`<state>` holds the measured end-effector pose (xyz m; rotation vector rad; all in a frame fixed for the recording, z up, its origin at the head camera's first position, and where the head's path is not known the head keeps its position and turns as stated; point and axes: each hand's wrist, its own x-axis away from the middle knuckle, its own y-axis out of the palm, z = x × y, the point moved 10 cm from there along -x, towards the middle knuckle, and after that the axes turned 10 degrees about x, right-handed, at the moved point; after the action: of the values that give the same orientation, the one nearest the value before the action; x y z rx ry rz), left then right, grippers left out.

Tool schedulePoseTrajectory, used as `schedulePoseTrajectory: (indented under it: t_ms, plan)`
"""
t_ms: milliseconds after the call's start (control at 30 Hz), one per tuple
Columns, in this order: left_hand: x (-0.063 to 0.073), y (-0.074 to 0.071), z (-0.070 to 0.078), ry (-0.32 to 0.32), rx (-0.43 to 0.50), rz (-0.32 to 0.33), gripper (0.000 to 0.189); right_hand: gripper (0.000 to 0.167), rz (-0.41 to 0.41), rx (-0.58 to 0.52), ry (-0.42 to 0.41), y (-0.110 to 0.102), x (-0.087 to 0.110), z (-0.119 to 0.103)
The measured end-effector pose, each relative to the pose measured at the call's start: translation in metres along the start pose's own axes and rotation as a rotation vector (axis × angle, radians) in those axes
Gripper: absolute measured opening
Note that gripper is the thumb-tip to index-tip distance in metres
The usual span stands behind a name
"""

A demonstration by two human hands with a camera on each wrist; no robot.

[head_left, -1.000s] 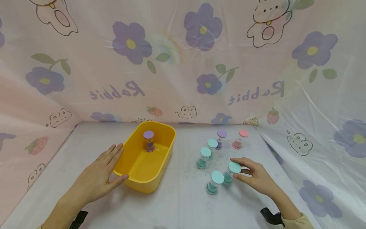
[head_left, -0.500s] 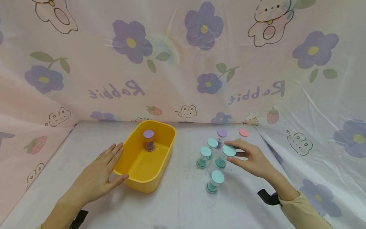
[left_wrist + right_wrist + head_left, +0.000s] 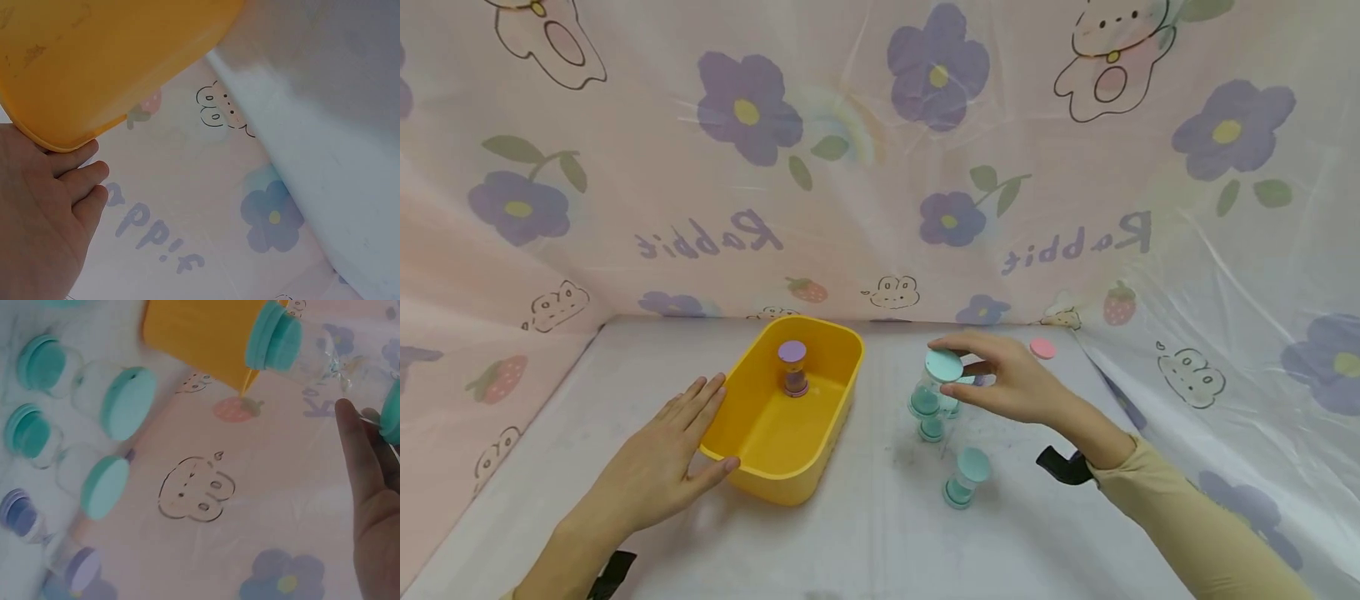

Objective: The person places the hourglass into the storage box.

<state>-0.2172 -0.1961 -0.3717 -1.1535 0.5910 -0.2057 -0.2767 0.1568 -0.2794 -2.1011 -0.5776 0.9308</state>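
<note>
My right hand [image 3: 1003,375] pinches the teal top cap of an hourglass [image 3: 925,400], which hangs above the table. The right wrist view shows this held hourglass [image 3: 275,340] with teal sand at its far end. Behind it in the head view, two more teal hourglasses [image 3: 931,431] are partly hidden. Another teal hourglass [image 3: 973,465] stands closer to me. My left hand [image 3: 651,458] lies with straight fingers along the left side of a yellow bin [image 3: 820,475], thumb by the near rim. Inside the bin stands a purple hourglass [image 3: 792,354].
A purple hourglass [image 3: 82,570] stands beyond the teal pair, mostly covered by my right hand in the head view. Farther right, a pink cap [image 3: 1042,347] shows past that hand. A patterned curtain [image 3: 880,167] closes off the back and sides of the white table [image 3: 880,542].
My right hand has lifted the teal hourglass from beside the nearest one and carried it left and away from me, over the other teal ones. The left hand and bin have stayed put.
</note>
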Motion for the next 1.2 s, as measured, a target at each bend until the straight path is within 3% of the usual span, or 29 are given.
schedulePoseTrajectory:
  t_ms: [433, 733, 933, 1200]
  plan:
    - [0.001, 0.0, 0.0, 0.0, 0.0, 0.006, 0.092, 0.05, -0.037, -0.117, -0.1, 0.028, -0.065, -0.034]
    - [0.001, -0.001, 0.001, 0.0, -0.001, 0.005, 0.091, 0.047, -0.063, -0.2, -0.131, 0.057, -0.102, -0.045]
    - [-0.001, 0.001, -0.001, -0.014, 0.009, -0.012, 0.091, 0.044, -0.097, -0.218, -0.103, 0.083, -0.119, -0.04]
    - [-0.001, 0.002, -0.002, -0.011, 0.011, -0.019, 0.09, 0.043, -0.236, -0.18, -0.05, 0.135, -0.141, -0.021]
